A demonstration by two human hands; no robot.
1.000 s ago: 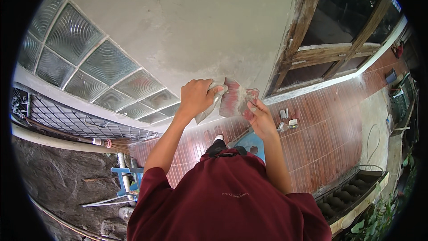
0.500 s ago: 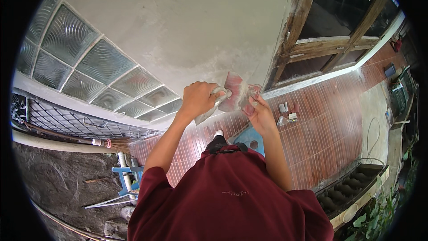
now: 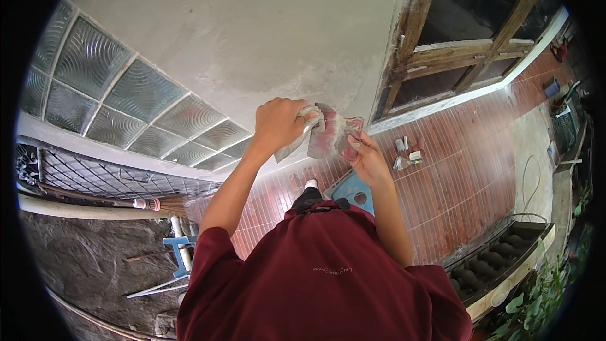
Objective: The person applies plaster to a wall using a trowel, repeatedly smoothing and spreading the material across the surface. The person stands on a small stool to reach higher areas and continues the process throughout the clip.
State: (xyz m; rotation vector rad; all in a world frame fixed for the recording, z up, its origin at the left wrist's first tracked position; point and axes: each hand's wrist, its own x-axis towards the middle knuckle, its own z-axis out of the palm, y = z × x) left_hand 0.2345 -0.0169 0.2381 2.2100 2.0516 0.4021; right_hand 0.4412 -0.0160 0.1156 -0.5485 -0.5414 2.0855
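Observation:
My left hand (image 3: 276, 124) is closed around the handle of a putty knife (image 3: 295, 144), whose pale blade rests against a red flat board (image 3: 329, 137) smeared with white filler. My right hand (image 3: 369, 159) holds that board by its lower right edge, at chest height. Both hands are raised in front of a grey plastered wall (image 3: 252, 38) with a lighter patch just above them.
Glass-block panels (image 3: 132, 98) fill the wall at left, and a weathered wooden window frame (image 3: 435, 57) stands at right. Below are a red tiled floor (image 3: 467, 170), small containers (image 3: 407, 151), a blue lid (image 3: 353, 192), a broom (image 3: 95, 201) and a blue stool (image 3: 180, 256).
Both hands have risen slightly together with the knife and board; the blade stays against the board's smeared face.

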